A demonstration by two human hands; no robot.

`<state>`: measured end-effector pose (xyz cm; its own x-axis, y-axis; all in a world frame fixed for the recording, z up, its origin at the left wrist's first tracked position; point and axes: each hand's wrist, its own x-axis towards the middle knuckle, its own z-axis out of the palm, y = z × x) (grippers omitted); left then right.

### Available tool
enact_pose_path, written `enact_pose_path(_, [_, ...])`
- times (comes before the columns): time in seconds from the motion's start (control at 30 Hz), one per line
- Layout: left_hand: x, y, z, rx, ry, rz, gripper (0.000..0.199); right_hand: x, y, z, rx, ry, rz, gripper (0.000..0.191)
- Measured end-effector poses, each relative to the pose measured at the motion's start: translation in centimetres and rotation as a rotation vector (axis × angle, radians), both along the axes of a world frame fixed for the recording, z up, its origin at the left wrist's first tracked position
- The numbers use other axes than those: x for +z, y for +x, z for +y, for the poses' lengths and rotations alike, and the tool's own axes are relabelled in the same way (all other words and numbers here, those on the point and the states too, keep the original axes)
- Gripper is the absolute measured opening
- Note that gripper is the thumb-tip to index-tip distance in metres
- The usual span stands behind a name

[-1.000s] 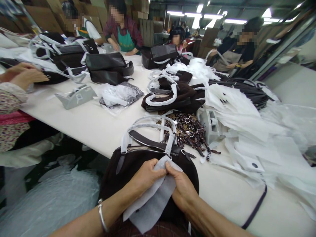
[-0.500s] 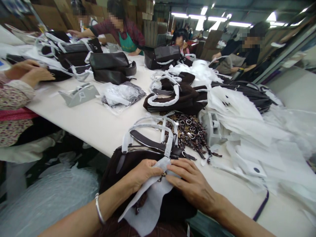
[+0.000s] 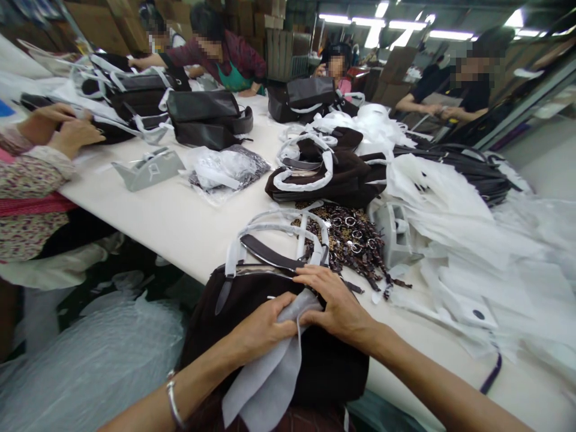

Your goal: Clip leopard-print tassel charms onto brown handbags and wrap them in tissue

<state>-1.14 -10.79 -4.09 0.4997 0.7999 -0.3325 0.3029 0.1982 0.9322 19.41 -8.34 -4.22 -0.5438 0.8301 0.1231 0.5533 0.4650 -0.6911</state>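
Observation:
A dark brown handbag (image 3: pixel 333 354) leans at the table's edge in front of me, its two handles (image 3: pixel 231 258) wrapped in white material. A white sheet of soft wrapping (image 3: pixel 265 384) hangs folded down the bag's front. My left hand (image 3: pixel 274 321) pinches the sheet's upper part from the left. At the base of the right handle, my right hand (image 3: pixel 330 300) closes on the sheet's top edge, its fingers reaching over the bag's zipped opening. The folded sheet hides the small dark charm seen earlier. Beyond the bag lies a heap of patterned straps with metal rings (image 3: pixel 351 240).
Two grey tape dispensers (image 3: pixel 150 168) (image 3: pixel 393 231) stand on the white table (image 3: pixel 180 231). Another brown bag (image 3: pixel 342 177) lies ahead; white sheets (image 3: pixel 454 210) pile up at right. Bubble wrap (image 3: pixel 103 360) fills the floor at left. A co-worker's hands (image 3: pixel 74 129) work at left.
The sheet has been folded over the dark charm, which no longer shows. My right hand has shifted up and left over the handle's base. My left hand still pinches the sheet.

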Motion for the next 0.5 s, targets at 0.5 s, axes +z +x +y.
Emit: enact_pose_path(0.5, [0.0,0.8,-0.7,-0.063,0.201,0.213,0.019,0.9,0.4,2.6,0.198,-0.014,-0.128,0.032])
